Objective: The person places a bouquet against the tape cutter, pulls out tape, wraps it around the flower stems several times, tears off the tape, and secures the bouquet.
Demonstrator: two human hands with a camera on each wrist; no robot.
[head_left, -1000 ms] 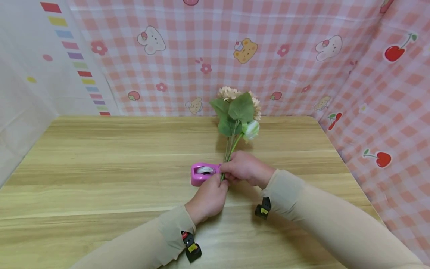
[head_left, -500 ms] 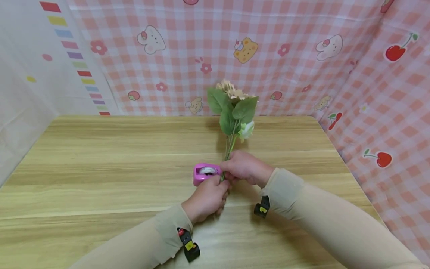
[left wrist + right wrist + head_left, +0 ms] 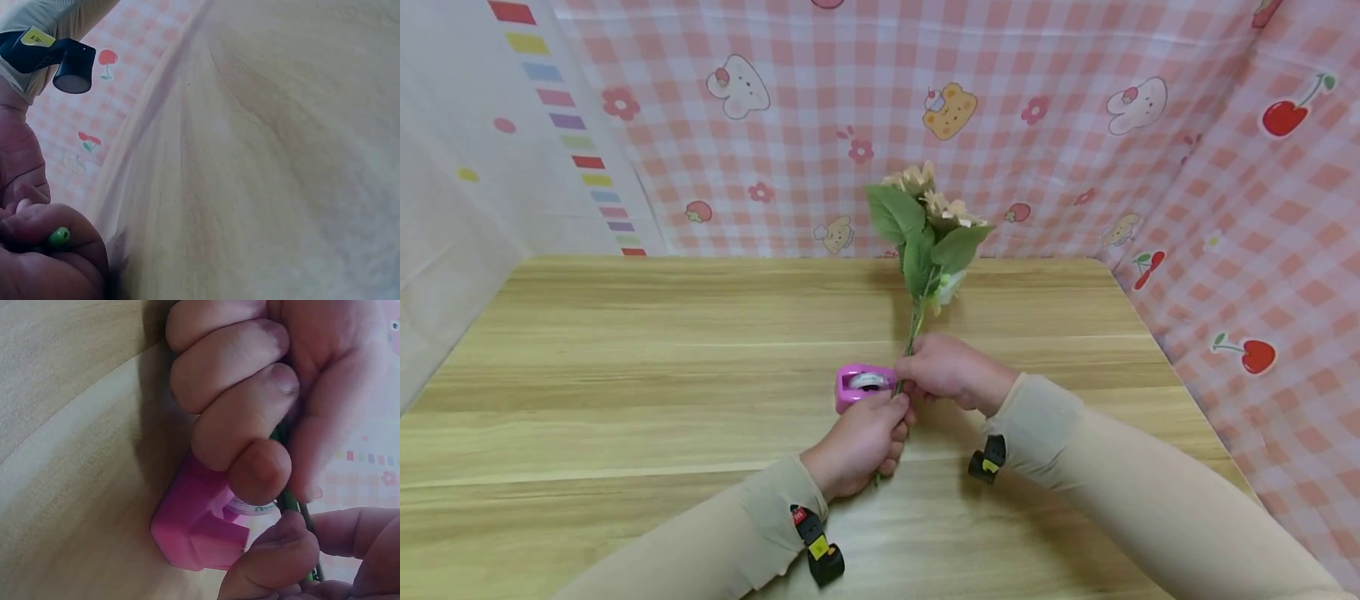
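Observation:
A bunch of artificial flowers (image 3: 951, 208), with pale beige blooms, broad green leaves and one whitish-green flower, leans away from me over the table. My left hand (image 3: 857, 442) grips the green stems (image 3: 910, 325) low down, and a stem end shows below the fist in the head view. The green stem tip (image 3: 59, 236) also pokes out between the left fingers in the left wrist view. Just above, my right hand (image 3: 951, 371) pinches the stems between thumb and fingers. Beside both hands stands a pink tape dispenser (image 3: 850, 400) with a roll of tape (image 3: 868, 382); whether fingers touch it is unclear.
The wood-patterned table (image 3: 625, 375) stretches out on both sides of the hands. A pink checked curtain (image 3: 820, 75) hangs at the back edge, another checked cloth (image 3: 1285, 292) on the right, and a white cloth (image 3: 452, 225) on the left.
The flower heads have turned and risen slightly, so the whitish-green flower sits partly behind leaves. My left hand has shifted a little left and the tape dispenser a little right.

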